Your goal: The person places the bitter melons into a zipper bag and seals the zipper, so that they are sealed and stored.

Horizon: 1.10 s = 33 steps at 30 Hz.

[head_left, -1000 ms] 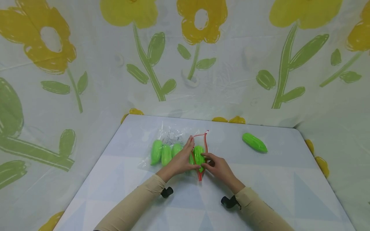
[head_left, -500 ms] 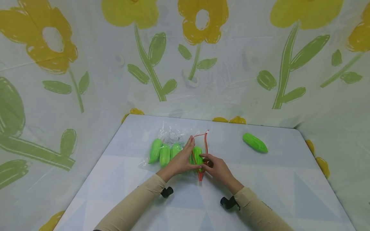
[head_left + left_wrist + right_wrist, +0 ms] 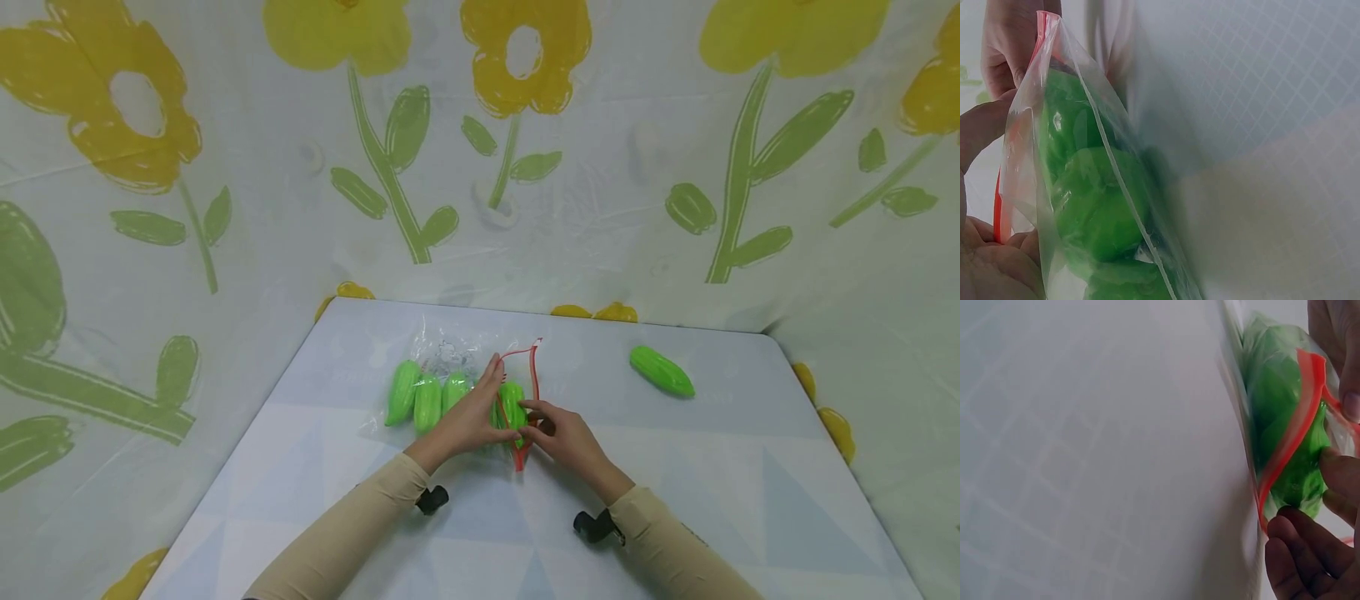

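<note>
A clear zip bag (image 3: 444, 352) with a red zip strip (image 3: 534, 367) lies on the table, its mouth facing right. Several green toy gourds (image 3: 426, 402) lie inside it. My left hand (image 3: 480, 410) rests over the bag and holds its mouth edge; in the left wrist view its fingers (image 3: 988, 262) pinch the red edge beside the gourds (image 3: 1097, 206). My right hand (image 3: 529, 420) pinches a green gourd (image 3: 513, 398) sitting in the bag's mouth. In the right wrist view that hand's fingertips (image 3: 1300, 547) sit at the strip (image 3: 1297, 419) and the gourd (image 3: 1272, 394).
One more green gourd (image 3: 662, 371) lies loose on the table's right side. The pale table (image 3: 720, 492) has rounded far corners, and a flower-printed sheet (image 3: 225, 167) hangs close behind and on both sides.
The gourd at the bag's mouth has slid a little further in, and the gourds inside have shifted slightly left. Both hands stay at the mouth.
</note>
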### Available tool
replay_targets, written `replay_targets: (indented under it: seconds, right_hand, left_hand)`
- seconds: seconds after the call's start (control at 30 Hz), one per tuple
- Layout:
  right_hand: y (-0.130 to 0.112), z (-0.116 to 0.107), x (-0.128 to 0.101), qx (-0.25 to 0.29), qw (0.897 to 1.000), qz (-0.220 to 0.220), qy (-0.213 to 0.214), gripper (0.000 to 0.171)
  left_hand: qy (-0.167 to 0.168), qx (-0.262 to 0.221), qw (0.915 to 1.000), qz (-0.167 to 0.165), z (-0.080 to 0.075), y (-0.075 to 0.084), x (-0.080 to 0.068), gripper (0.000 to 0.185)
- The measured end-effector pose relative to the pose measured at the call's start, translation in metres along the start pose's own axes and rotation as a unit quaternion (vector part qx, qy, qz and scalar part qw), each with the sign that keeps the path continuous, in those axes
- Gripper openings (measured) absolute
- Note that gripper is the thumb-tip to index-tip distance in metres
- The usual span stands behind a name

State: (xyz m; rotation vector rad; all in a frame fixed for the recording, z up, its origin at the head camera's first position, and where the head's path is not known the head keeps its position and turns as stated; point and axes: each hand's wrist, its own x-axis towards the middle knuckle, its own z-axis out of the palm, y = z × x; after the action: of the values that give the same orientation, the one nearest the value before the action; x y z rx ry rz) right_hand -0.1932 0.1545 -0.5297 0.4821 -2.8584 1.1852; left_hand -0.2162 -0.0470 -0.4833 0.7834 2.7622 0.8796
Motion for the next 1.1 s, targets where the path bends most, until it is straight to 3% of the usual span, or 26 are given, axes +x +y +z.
replay_targets:
  seconds: [0.47, 0.63, 1.1]
  right_hand:
    - [0.005, -0.008, -0.006, -0.008, 1.000, 0.004, 0.018, 0.044]
    - [0.012, -0.016, -0.010, -0.013, 0.999, 0.024, 0.024, 0.040]
    - [0.050, -0.060, -0.028, -0.046, 0.997, 0.036, 0.057, 0.038]
  left_hand:
    - [0.002, 0.000, 1.0000, 0.006, 0.001, -0.002, 0.000, 0.118]
    - [0.000, -0.010, 1.0000, 0.000, 0.002, -0.001, 0.000, 0.119]
    - [0.002, -0.018, 0.9998, 0.006, 0.003, -0.002, 0.000, 0.120]
